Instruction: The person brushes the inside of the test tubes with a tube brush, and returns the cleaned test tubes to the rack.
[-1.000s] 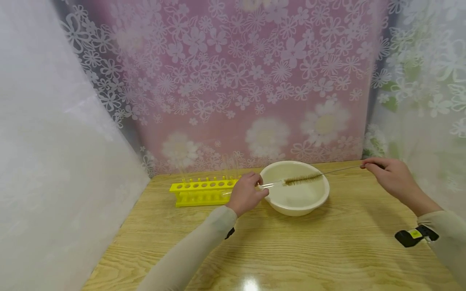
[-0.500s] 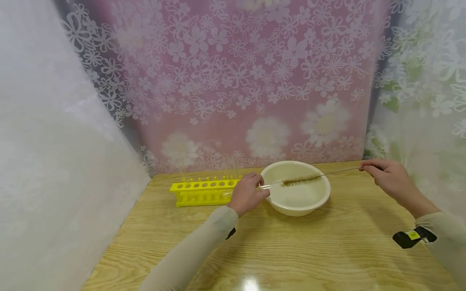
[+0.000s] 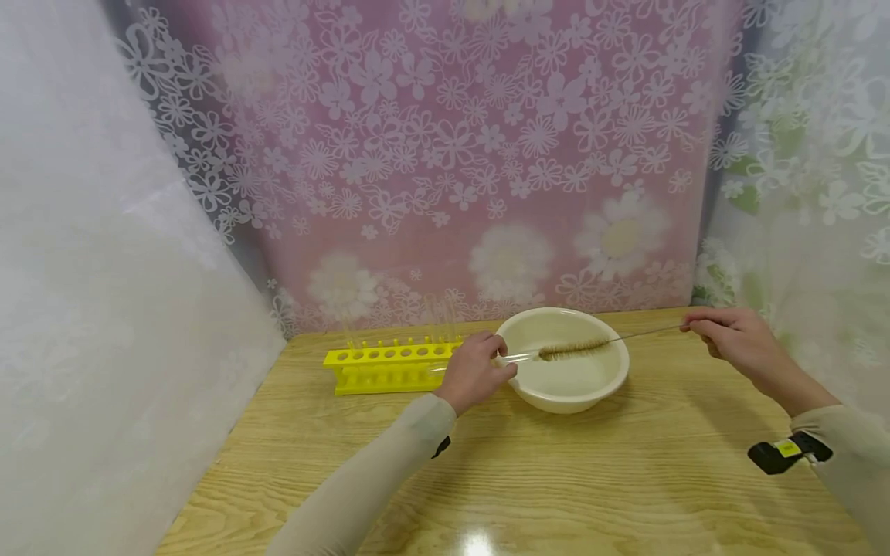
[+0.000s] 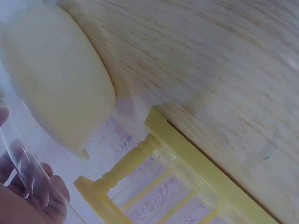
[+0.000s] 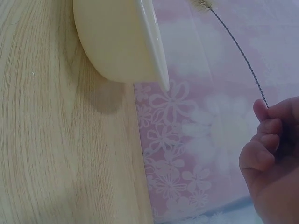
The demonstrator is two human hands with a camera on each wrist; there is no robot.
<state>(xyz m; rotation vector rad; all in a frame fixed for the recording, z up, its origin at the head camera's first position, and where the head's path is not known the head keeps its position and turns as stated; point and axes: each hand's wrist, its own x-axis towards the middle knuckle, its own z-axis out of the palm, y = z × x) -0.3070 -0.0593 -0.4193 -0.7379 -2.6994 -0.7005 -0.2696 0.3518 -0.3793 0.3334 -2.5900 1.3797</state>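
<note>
My left hand [image 3: 474, 372] grips a clear glass test tube [image 3: 521, 357], its mouth toward the right above the cream basin [image 3: 563, 386]. In the left wrist view the fingers curl round the tube [image 4: 21, 158]. My right hand [image 3: 744, 347] pinches the twisted wire handle [image 5: 240, 49] of a bristle brush between thumb and fingertips. The tan bristles [image 3: 573, 350] lie over the basin, their left end at the tube's mouth; how far they reach inside cannot be told.
A yellow test tube rack [image 3: 389, 354] stands left of the basin, partly behind my left hand, with several clear tubes [image 3: 439, 320] upright in it. Floral curtains [image 3: 487, 154] hang behind and beside the wooden table [image 3: 556, 479].
My right hand has moved slightly left, and the brush has shifted a little left with it. My left hand and the tube have moved very slightly right.
</note>
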